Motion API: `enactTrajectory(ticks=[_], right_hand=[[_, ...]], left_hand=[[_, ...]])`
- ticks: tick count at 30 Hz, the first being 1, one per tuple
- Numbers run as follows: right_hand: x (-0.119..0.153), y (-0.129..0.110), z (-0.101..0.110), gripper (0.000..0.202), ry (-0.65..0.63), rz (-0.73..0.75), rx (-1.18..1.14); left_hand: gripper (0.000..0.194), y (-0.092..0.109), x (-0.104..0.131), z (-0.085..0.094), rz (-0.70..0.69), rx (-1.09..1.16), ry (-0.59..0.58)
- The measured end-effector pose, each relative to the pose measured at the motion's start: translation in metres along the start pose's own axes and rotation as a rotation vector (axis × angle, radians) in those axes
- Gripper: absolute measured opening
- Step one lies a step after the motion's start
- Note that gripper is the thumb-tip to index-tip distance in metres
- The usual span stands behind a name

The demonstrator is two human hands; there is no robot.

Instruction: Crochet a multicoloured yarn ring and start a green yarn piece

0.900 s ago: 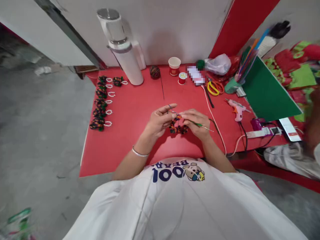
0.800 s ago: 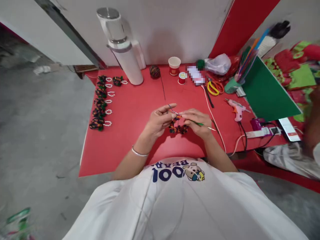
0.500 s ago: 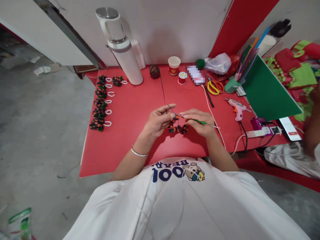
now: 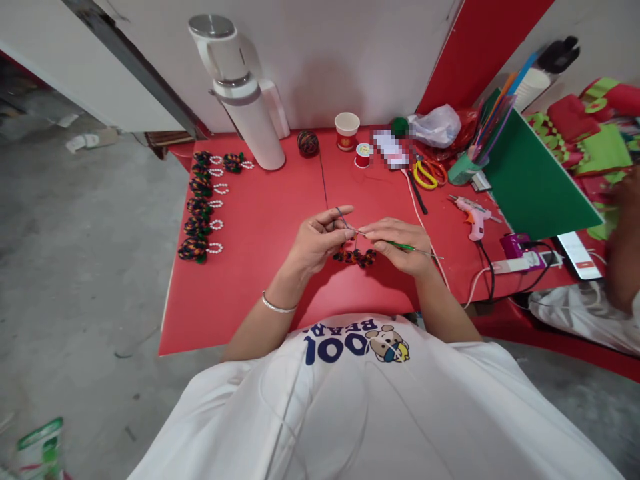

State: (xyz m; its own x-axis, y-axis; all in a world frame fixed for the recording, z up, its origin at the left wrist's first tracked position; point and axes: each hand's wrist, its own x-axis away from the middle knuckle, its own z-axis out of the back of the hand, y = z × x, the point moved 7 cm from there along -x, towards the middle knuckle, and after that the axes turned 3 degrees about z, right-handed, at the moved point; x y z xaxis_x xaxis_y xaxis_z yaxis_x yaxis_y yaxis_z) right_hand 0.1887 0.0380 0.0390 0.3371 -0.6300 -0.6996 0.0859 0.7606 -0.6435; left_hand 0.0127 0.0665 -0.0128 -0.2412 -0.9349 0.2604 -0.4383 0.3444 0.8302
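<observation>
My left hand (image 4: 319,237) pinches the top of a dark multicoloured crocheted piece (image 4: 356,257), its index finger stretched out with yarn over it. A dark strand (image 4: 323,177) runs from there up to the yarn ball (image 4: 308,143) at the back of the table. In my right hand (image 4: 400,245) is a crochet hook with a green grip (image 4: 401,246); its tip meets the yarn at my left fingertips, and its thin rear end sticks out to the right. The curled piece hangs below and between both hands, partly hidden by the left fingers.
Several crocheted pieces with bead loops (image 4: 193,249) line the left of the red table (image 4: 240,293). Behind stand a white flask (image 4: 260,127), paper cup (image 4: 347,132) and thread spool (image 4: 363,155). Scissors (image 4: 425,176), a glue gun (image 4: 474,215) and a person's arm (image 4: 623,240) are rightward.
The crocheted piece has shifted slightly, and more of its upper part is hidden behind my left fingers. Both hands keep their grips, with the hook tip slightly further left.
</observation>
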Motion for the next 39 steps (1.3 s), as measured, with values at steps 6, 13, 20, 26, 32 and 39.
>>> enactTrajectory(ticks=[6,13,20,26,32,39], right_hand=[[0.003,0.002,0.001,0.018,0.016,-0.008,0.051],[0.001,0.0,0.005,0.018,-0.009,-0.005,0.043],[-0.001,0.001,0.012,0.015,0.008,-0.061,-0.004],[0.008,0.019,0.009,0.014,0.046,-0.204,-0.147],[0.028,0.043,-0.013,0.017,0.249,-0.306,-0.284],[0.035,0.048,-0.016,0.018,0.286,-0.324,-0.196]], left_hand=[[0.06,0.002,0.003,0.004,0.022,-0.097,0.008],[0.055,0.003,0.003,0.004,0.026,-0.134,0.008],[0.048,0.001,0.003,0.001,0.038,-0.103,-0.007],[0.044,-0.001,0.0,0.0,0.038,-0.108,-0.04],[0.049,-0.006,-0.001,-0.004,0.01,-0.1,-0.031],[0.05,-0.006,-0.002,-0.003,-0.033,-0.086,0.015]])
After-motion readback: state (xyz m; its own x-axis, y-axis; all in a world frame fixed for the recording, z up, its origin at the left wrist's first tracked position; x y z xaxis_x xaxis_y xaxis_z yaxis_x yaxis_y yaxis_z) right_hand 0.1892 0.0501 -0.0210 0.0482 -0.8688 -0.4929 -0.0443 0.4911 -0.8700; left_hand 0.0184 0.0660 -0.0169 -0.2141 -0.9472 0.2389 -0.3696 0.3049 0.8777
